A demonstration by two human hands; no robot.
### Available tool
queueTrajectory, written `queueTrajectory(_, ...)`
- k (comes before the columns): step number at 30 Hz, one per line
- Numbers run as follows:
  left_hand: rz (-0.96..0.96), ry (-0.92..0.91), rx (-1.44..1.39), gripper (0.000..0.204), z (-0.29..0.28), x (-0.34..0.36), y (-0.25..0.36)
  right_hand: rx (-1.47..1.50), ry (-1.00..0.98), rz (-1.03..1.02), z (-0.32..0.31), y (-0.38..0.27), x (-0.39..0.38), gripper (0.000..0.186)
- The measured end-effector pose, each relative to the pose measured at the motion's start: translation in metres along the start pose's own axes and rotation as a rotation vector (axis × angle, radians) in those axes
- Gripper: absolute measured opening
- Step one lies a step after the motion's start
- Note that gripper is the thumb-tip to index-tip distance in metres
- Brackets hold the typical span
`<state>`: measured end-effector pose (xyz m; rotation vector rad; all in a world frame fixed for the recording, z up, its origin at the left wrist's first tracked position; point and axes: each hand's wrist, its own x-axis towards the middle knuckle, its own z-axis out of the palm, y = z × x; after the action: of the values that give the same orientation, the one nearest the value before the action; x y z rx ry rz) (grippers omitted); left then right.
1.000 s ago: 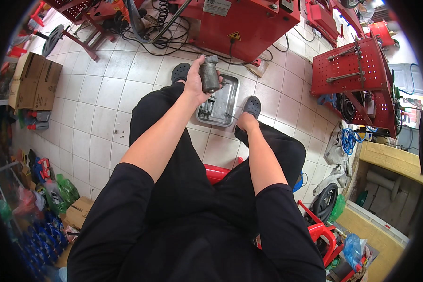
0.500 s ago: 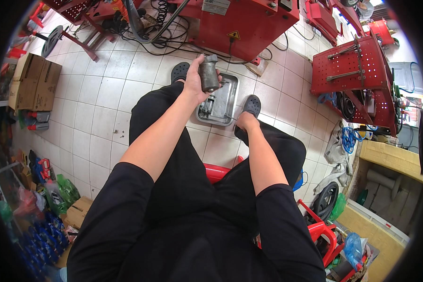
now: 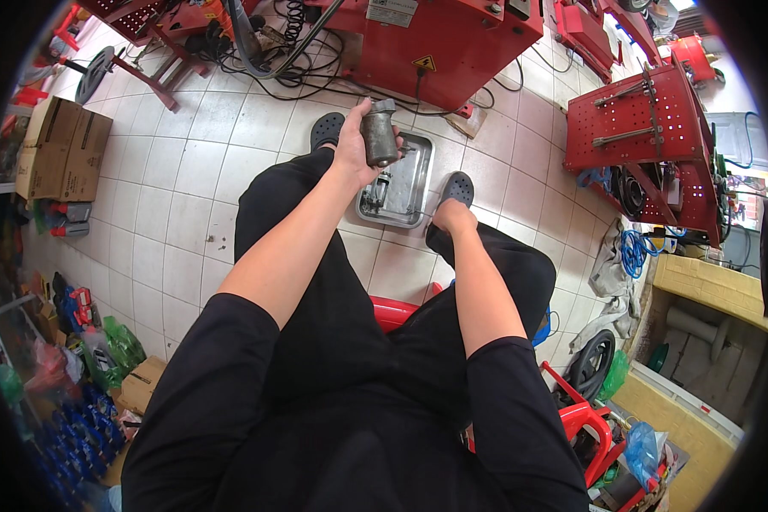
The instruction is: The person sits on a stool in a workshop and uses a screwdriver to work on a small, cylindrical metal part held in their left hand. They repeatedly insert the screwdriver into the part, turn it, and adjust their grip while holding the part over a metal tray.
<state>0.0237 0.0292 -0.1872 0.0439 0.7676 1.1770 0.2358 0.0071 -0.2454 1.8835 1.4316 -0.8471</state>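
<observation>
My left hand (image 3: 352, 147) is wrapped around a grey metal cylinder (image 3: 379, 141), a worn, dull machine part with a wider, flanged upper end and a small round knob at its lower edge. It is held above a shallow silver metal tray (image 3: 429, 175) on the floor between my feet. Inside the tray lie a small metal part (image 3: 381, 186) and other dark pieces, partly covered by my left hand and the cylinder. My right hand (image 3: 456, 218) hangs beside the tray's near right corner, just below my right shoe; its fingers are mostly hidden from view.
A large red machine (image 3: 452, 51) stands ahead, with black cables (image 3: 316, 78) across the tiles. To the right is a red perforated cart (image 3: 640, 128) with long tools. Cardboard boxes (image 3: 64, 149) stand at left. A red plastic stool (image 3: 391, 312) shows beneath me.
My right hand has shifted slightly to the right, away from the tray's corner. My left hand and the metal cylinder have stayed in place.
</observation>
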Motion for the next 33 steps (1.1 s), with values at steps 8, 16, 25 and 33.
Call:
queueTrajectory(8, -0.005, 0.014, 0.000, 0.043, -0.001, 0.001, -0.001, 0.027, -0.020, 0.037, -0.013, -0.005, -0.010, 0.035)
queueTrajectory(16, -0.010, 0.003, -0.021, 0.039, -0.002, 0.002, -0.001, -0.101, -0.070, -0.022, -0.008, -0.003, -0.009, 0.034)
queueTrajectory(25, -0.003, -0.002, 0.003, 0.045, -0.004, 0.001, -0.001, -0.100, 0.059, -0.073, -0.004, -0.007, -0.012, 0.035)
queueTrajectory(33, -0.011, -0.005, 0.003, 0.044, -0.003, 0.003, -0.001, 0.000, 0.168, -0.200, 0.020, -0.004, 0.025, 0.033)
